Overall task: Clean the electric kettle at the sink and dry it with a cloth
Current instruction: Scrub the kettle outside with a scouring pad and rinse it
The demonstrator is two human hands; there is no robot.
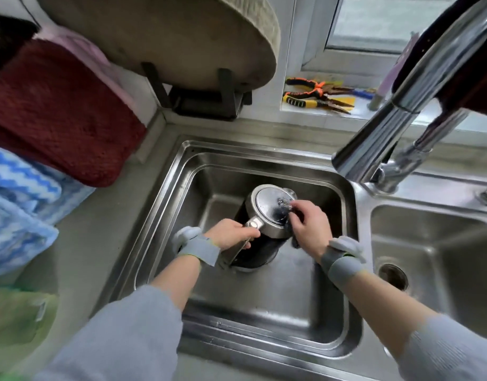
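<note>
Steel sink (267,317) holds the kettle (264,215), upright w/ lid up. Left hand (228,233) grips its handle (near side); right hand (308,224) pinches a scrubber (285,206) on the lid's far-right edge.

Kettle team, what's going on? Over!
Left hand grips kettle handle. Right hand scrubs lid with scourer. Kettle standing in sink. Nothing blocking.

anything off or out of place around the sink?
Pliers lie on the window sill behind the sink, odd among kitchen things. Otherwise normal: left hand grips the kettle handle, right hand presses a scourer to its lid. Nothing spilled.
</note>
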